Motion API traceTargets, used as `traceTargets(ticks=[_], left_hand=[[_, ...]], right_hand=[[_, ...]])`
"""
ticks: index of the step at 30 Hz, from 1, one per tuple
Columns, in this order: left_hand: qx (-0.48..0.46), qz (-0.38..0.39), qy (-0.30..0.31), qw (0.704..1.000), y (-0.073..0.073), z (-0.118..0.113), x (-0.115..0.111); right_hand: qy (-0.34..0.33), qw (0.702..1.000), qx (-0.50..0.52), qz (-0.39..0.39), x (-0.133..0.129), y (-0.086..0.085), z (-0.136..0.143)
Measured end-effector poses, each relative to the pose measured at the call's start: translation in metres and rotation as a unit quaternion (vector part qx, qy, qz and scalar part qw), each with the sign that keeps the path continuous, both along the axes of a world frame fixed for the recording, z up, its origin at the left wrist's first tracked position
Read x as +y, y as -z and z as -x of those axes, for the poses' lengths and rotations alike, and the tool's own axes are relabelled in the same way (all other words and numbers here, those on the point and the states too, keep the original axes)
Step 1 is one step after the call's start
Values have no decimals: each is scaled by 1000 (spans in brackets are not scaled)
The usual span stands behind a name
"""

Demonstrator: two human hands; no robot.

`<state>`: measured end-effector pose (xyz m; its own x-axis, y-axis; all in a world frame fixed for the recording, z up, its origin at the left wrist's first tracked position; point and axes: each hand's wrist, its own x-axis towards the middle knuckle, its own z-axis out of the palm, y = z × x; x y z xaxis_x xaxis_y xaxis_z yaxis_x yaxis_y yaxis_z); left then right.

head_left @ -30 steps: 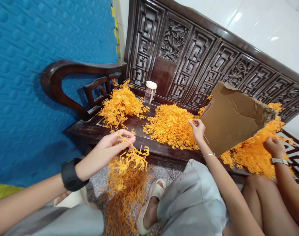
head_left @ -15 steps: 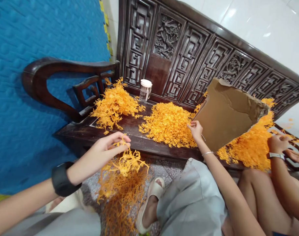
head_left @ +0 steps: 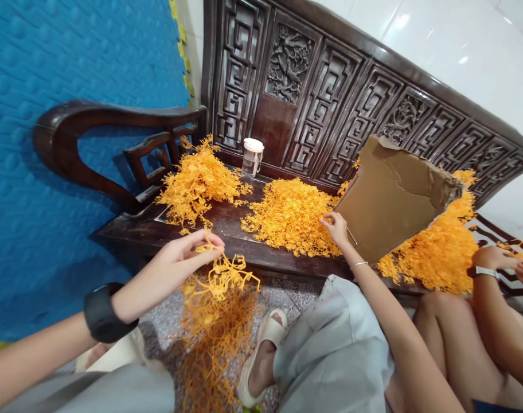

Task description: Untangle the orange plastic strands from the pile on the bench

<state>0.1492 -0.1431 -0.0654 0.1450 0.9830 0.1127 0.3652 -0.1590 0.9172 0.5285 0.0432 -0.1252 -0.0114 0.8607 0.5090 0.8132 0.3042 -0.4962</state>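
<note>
My left hand (head_left: 192, 252) is closed on a branching cluster of thin orange plastic strands (head_left: 227, 278), which dangles from the fingertips in front of the bench. Below it, a tangled heap of similar strands (head_left: 214, 355) lies low between my feet. At the right edge of the middle pile of small orange plastic pieces (head_left: 293, 218), my right hand (head_left: 336, 229) has thumb and fingers pinched together. Whatever might be between those fingertips is too small to make out. Another loose orange pile (head_left: 199, 180) sits at the bench's left end.
A cardboard sheet (head_left: 394, 195) leans up between the middle pile and a large orange pile (head_left: 442, 246). A clear bottle with white lid (head_left: 253, 158) stands near the carved backrest (head_left: 287, 66). Beside me on the right, a co-worker's hands (head_left: 494, 258) handle orange pieces.
My right hand has shifted slightly left along the middle pile's edge. My left hand still holds the strand cluster. The co-worker's hands have moved a little right and down.
</note>
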Motion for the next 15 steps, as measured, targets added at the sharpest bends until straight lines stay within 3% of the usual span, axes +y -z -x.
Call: traceTargets(ticks=[5, 9, 12, 15], left_hand=[[1, 8, 3, 1000, 2, 4, 1], [5, 3, -1, 1000, 4, 5, 2], [7, 3, -2, 1000, 4, 4, 3], [-5, 0, -16, 1000, 0, 0, 4]], right_hand=[[12, 1000, 17, -2, -4, -5, 2], [7, 990, 137, -28, -24, -36, 28], [-147, 971, 186, -16, -67, -74, 72], [-332, 934, 134, -14, -128, -110, 120]])
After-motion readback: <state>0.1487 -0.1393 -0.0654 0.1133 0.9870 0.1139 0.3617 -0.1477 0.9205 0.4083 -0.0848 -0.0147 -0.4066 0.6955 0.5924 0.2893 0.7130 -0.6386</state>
